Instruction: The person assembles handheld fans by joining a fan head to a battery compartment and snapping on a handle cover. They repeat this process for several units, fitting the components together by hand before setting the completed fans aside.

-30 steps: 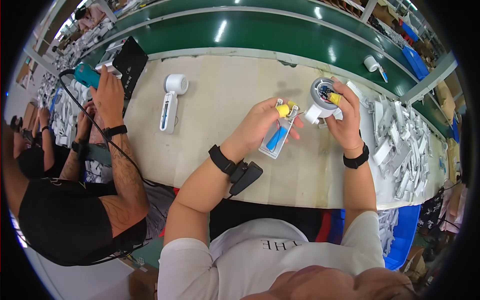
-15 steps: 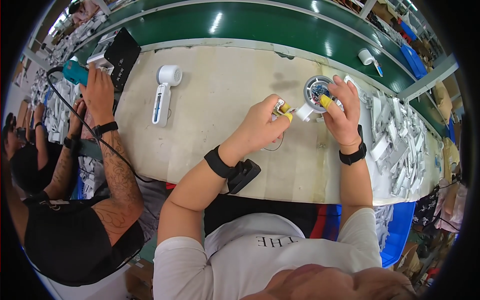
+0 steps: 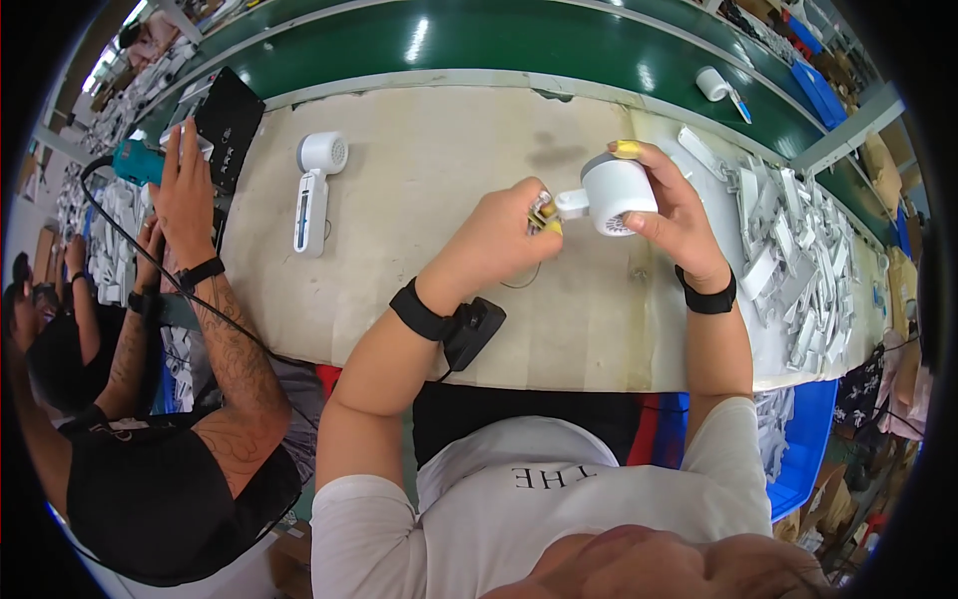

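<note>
My right hand (image 3: 681, 222) grips a white cylindrical device head (image 3: 621, 195), its vented end tilted down and its short neck pointing left. My left hand (image 3: 491, 238) pinches a small metallic part (image 3: 540, 212) right beside that neck; its exact kind is partly hidden by the fingers. From under the left hand a thin wire (image 3: 525, 284) hangs down. Yellow covers wrap some fingertips of both hands. Further left on the table lies a white handheld device (image 3: 314, 195) with a round vented head and a long handle.
White plastic pieces (image 3: 798, 265) are heaped on the table's right side. Beyond the back ledge runs a green conveyor (image 3: 499, 45), carrying a white cylinder-headed piece (image 3: 713, 85). On the left a co-worker's hand is at a teal power tool (image 3: 138, 162). A blue bin (image 3: 806, 449) stands below right.
My right hand has turned the device head over, so its open side with the circuit board no longer shows. The left hand has shifted slightly left, still with the small part.
</note>
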